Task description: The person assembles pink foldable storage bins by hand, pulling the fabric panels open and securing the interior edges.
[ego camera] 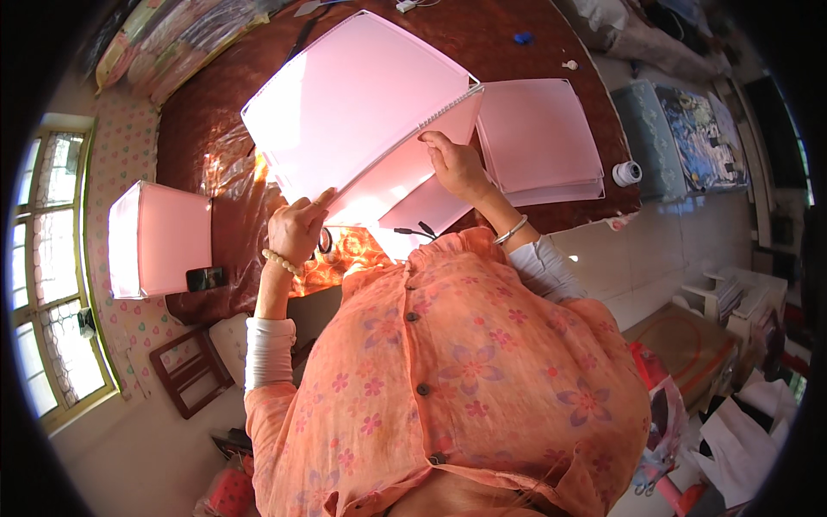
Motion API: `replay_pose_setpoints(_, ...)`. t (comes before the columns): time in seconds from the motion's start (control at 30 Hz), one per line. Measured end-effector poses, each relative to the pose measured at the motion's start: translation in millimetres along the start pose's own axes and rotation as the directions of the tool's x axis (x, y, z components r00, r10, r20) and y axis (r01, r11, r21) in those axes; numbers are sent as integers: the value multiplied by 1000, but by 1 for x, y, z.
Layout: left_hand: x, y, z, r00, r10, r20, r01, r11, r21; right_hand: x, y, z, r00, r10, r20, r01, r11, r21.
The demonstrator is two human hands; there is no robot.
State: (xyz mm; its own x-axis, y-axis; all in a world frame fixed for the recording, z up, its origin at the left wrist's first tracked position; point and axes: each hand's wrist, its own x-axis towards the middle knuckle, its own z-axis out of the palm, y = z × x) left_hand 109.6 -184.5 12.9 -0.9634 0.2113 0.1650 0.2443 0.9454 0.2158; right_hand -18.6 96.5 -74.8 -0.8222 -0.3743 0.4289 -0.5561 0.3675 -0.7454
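A large pink box-shaped piece with a white edge frame (362,97) stands on the covered table before me, its near upper edge running slantwise between my hands. My left hand (297,226) touches the lower left end of that edge with the fingers bent. Farther right along the same edge, my right hand (452,165) rests its fingertips near a row of small coil-like teeth. Whether either hand grips the edge cannot be told. Flat pink panels (539,139) lie stacked to the right. Beneath my right forearm is another pink sheet (429,200), beside dark cable connectors (420,231).
A smaller pink box (174,239) stands at the table's left edge, with a phone (205,278) beside it. A white roll (627,173) sits at the right edge. Black tape (325,240) lies near my left hand. A wooden chair (187,371) is at lower left.
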Motion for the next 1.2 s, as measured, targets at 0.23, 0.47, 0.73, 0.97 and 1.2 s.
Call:
replay_pose_setpoints(0.23, 4, 6, -2, 996, 76, 46, -73, 996, -46, 9, -3, 1, 999, 51, -8, -51, 999, 2)
replay_pose_setpoints(0.47, 13, 5, -4, 982, 174, 72, -171, 984, -48, 15, 17, 6, 999, 21, -38, -19, 999, 43)
replay_pose_setpoints(0.73, 13, 3, -2, 976, 194, 101, -190, 981, -43, 28, 7, 23, 980, 139, -143, -114, 979, 171)
replay_pose_setpoints(0.97, 17, 12, 7, 988, 151, 23, -150, 989, -6, 40, 10, 12, 977, 201, -76, -198, 979, 45)
replay_pose_setpoints(1.2, 14, 25, 17, 990, 130, 48, -130, 991, -11, 55, 9, -9, 733, 659, 167, -679, 719, 147)
